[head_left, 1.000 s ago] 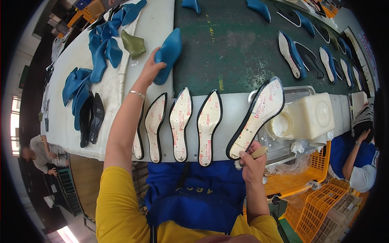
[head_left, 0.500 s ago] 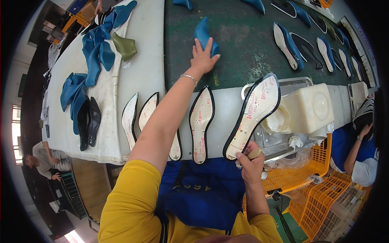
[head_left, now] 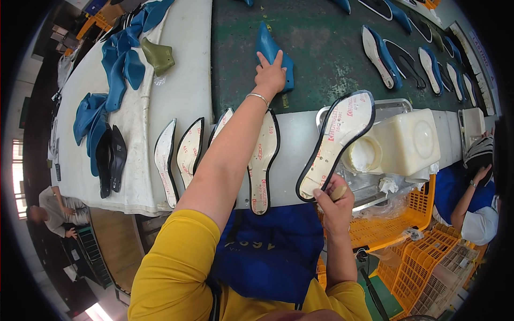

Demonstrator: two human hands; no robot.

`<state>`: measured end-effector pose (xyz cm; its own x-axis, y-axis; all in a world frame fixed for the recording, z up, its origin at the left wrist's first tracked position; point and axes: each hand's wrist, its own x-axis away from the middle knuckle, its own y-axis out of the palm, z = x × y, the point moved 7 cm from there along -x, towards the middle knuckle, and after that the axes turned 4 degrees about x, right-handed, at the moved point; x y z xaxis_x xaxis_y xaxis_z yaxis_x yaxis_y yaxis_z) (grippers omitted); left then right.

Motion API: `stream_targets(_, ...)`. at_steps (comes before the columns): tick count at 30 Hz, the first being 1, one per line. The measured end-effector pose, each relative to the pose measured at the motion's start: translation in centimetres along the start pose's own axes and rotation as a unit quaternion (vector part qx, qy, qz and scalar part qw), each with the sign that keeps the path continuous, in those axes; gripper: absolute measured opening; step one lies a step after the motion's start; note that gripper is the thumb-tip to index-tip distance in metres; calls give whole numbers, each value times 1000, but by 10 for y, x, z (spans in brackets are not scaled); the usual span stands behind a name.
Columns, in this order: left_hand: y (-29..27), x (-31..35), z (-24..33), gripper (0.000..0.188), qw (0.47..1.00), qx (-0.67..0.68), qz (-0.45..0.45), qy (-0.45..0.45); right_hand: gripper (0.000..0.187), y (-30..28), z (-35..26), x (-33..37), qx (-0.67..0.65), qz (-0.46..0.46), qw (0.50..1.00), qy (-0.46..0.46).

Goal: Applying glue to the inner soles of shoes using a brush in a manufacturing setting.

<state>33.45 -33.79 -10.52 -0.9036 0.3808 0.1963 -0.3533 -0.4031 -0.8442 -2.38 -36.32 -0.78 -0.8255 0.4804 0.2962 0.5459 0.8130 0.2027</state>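
My left hand (head_left: 269,77) is at a blue shoe last (head_left: 266,40) on the dark green worktop (head_left: 321,69), two fingers splayed over its top and the heel end showing to the right. The thumb is hidden. Pinched at its narrow end by my right hand (head_left: 336,206) is a pale insole with a black edge (head_left: 337,134), raised over the near table edge. That hand also keeps a short wooden-handled brush (head_left: 338,192); its bristles are out of sight. Several similar insoles (head_left: 264,160) lie in a row beneath my left forearm, one partly covered by it.
On a metal tray (head_left: 369,202) at right lies a whitish plastic container (head_left: 415,142) with a round opening. Blue lasts (head_left: 115,80) and a green last (head_left: 158,56) lie on the left cloth. Orange crates (head_left: 396,232) stand below right, where another person (head_left: 471,208) works.
The blue last has turned and come slightly nearer, its heel end now showing beside my left hand. My right hand has lifted the insole slightly; the brush bristles no longer show.
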Motion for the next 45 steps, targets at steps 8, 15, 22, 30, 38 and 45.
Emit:
stream_targets(8, -55, 19, -44, 67, 945, 308, -73, 75, 28, 38, -43, -82, 329, -47, 939, -87)
stream_targets(15, -166, 138, -128, 52, 899, 430, 8, 89, 23, 118, -34, -240, 489, -60, 843, -218)
stream_targets(22, -222, 263, -252, 46, 874, 434, 215, -23, 19, 158, -8, -301, 693, 13, 696, -190)
stream_targets(30, -177, 359, -323, 37, 845, 426, 312, -87, 23, 160, -6, -262, 716, 4, 660, -227)
stream_targets(38, -149, 374, -334, 40, 882, 360, 294, -79, 21, 93, -58, -132, 464, -3, 840, -281)
stream_targets(45, -137, 374, -317, 45, 895, 365, 246, -76, 36, 0, -52, -27, 44, 26, 981, -186)
